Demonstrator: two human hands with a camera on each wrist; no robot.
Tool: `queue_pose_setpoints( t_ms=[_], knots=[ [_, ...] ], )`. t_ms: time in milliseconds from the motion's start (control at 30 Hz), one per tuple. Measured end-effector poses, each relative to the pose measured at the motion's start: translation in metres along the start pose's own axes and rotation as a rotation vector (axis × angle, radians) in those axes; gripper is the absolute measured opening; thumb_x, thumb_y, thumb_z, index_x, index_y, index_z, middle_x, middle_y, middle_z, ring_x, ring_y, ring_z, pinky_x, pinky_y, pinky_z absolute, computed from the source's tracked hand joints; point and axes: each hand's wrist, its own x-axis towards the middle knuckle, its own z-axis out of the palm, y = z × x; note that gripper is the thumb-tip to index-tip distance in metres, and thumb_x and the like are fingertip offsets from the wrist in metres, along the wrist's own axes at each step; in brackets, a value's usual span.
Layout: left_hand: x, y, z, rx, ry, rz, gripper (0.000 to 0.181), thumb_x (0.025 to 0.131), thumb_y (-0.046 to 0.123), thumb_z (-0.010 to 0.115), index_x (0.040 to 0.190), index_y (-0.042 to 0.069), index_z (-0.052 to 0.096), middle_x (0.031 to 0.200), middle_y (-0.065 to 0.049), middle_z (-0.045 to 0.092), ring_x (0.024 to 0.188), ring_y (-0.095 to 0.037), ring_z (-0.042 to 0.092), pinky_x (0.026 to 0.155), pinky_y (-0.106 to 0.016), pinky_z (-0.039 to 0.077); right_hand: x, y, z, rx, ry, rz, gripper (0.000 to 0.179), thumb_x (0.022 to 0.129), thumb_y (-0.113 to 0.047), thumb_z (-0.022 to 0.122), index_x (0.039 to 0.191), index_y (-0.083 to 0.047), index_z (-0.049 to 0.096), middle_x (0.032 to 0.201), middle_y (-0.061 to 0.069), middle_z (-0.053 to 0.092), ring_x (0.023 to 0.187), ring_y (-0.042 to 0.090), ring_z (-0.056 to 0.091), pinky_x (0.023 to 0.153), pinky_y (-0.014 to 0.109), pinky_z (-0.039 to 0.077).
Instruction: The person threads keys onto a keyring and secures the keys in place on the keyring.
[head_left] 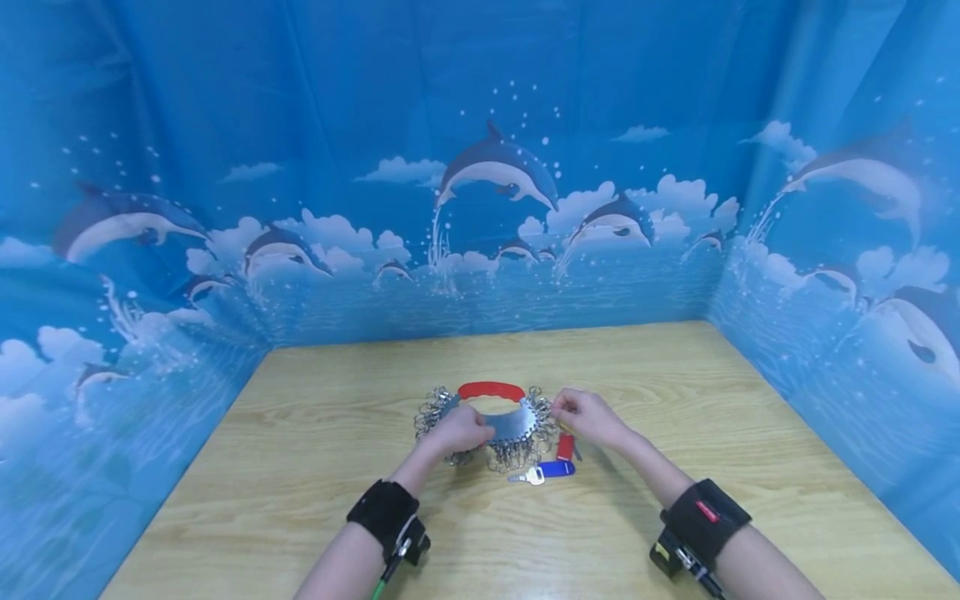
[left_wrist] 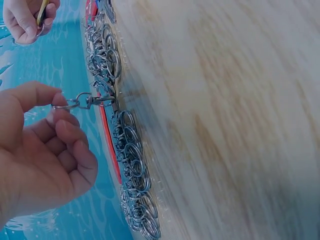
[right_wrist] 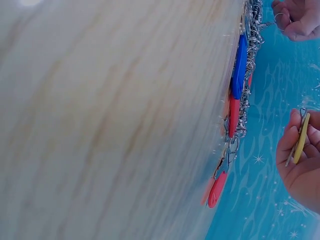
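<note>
My left hand (head_left: 459, 429) pinches a split key ring (left_wrist: 64, 106) between thumb and index finger. A swivel clasp (left_wrist: 95, 101) links that ring to the silver metal plate (head_left: 513, 426) with a red handle (head_left: 491, 389). Many more clasps and rings (head_left: 513, 456) hang along the plate's curved edge. Just right of the plate, my right hand (head_left: 588, 415) holds a key with a yellow tag (right_wrist: 301, 142) above the table. Near that hand lie a red key tag (head_left: 566, 447) and a key (head_left: 535, 476) on a blue tag (head_left: 556, 469).
The wooden table (head_left: 337, 517) reaches back to a blue dolphin-print curtain (head_left: 360, 300) on three sides. Black bands with small cameras circle the left wrist (head_left: 386, 517) and right wrist (head_left: 705, 521). Another red tag (right_wrist: 216, 190) shows low in the right wrist view.
</note>
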Motion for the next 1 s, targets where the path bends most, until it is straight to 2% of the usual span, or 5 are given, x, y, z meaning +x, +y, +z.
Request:
queue_pose_setpoints(
  t_ms=[367,500,567,733,1000],
  knots=[
    [0.001,-0.002,0.004,0.001,0.073,0.036,0.041,0.083,0.015,0.060,0.048,0.016,0.039,0.043,0.008,0.028,0.039,-0.008,0.024,0.042,-0.023,0.025,0.001,0.000,0.008,-0.028,-0.035,-0.058,0.008,0.089,-0.006,0.056,0.091,0.001,0.059,0.079,0.010,0.060,0.066,0.014,0.054,0.059,0.026,0.048],
    [0.004,-0.004,0.001,-0.078,0.011,0.054,0.041,0.087,0.017,0.060,0.050,0.014,0.043,0.046,0.005,0.033,0.042,-0.010,0.028,0.048,-0.025,0.031,0.002,-0.003,0.010,-0.037,-0.035,-0.052,0.008,0.088,-0.006,0.056,0.091,0.001,0.059,0.078,0.006,0.060,0.066,0.014,0.053,0.060,0.027,0.047],
    [0.006,-0.006,-0.001,-0.134,-0.036,0.082,0.036,0.088,0.016,0.061,0.055,0.007,0.051,0.050,0.003,0.040,0.046,-0.011,0.035,0.053,-0.028,0.037,0.003,-0.004,0.011,-0.036,-0.035,-0.051,0.007,0.089,-0.006,0.056,0.091,0.001,0.059,0.078,0.006,0.060,0.066,0.013,0.053,0.060,0.027,0.047],
    [0.006,-0.011,-0.007,-0.268,-0.127,0.137,0.020,0.088,0.009,0.060,0.081,-0.008,0.067,0.066,-0.009,0.059,0.060,-0.017,0.054,0.066,-0.035,0.049,0.004,-0.007,0.014,-0.038,-0.050,-0.085,0.007,0.089,-0.006,0.056,0.090,-0.001,0.059,0.079,0.009,0.060,0.065,0.013,0.052,0.060,0.026,0.047],
    [0.006,-0.019,-0.006,-0.402,-0.164,0.119,0.018,0.090,0.007,0.055,0.093,-0.007,0.067,0.083,-0.018,0.066,0.073,-0.023,0.064,0.070,-0.037,0.052,0.004,-0.009,0.019,-0.067,-0.046,-0.071,0.006,0.089,-0.006,0.056,0.090,-0.002,0.060,0.075,0.005,0.058,0.060,0.011,0.050,0.057,0.026,0.046]
  ],
)
